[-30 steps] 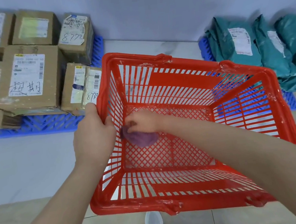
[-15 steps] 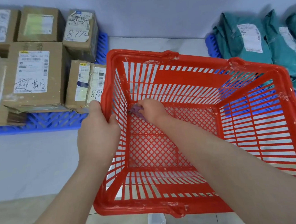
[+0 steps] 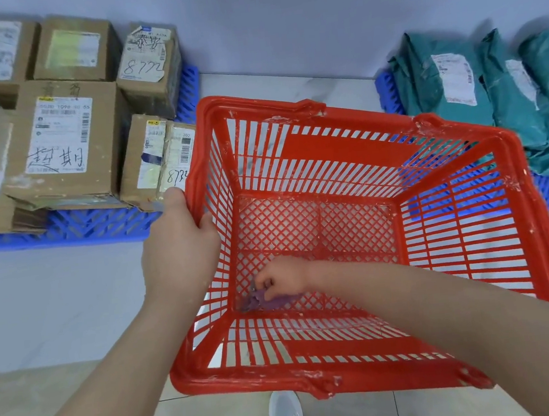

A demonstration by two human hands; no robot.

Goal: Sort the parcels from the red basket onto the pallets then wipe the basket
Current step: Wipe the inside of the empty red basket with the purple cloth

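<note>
- In the near left corner of the red basket (image 3: 352,126), the right hand (image 3: 285,279) has its fingers clamped on a purple cloth (image 3: 268,300).
- The left hand (image 3: 178,237) grips the basket's left rim.

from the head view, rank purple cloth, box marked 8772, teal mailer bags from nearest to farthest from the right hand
1. Purple cloth: under the right hand, on the red plastic basket floor.
2. Cardboard box marked 8772: far left, on its blue pallet.
3. Teal mailer bags: far right.

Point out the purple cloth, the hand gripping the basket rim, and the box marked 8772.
purple cloth (image 3: 268,301): head view, bunched middle under the fingers.
left hand (image 3: 179,240): head view, back of hand.
box marked 8772 (image 3: 148,57): head view, top label.
</note>
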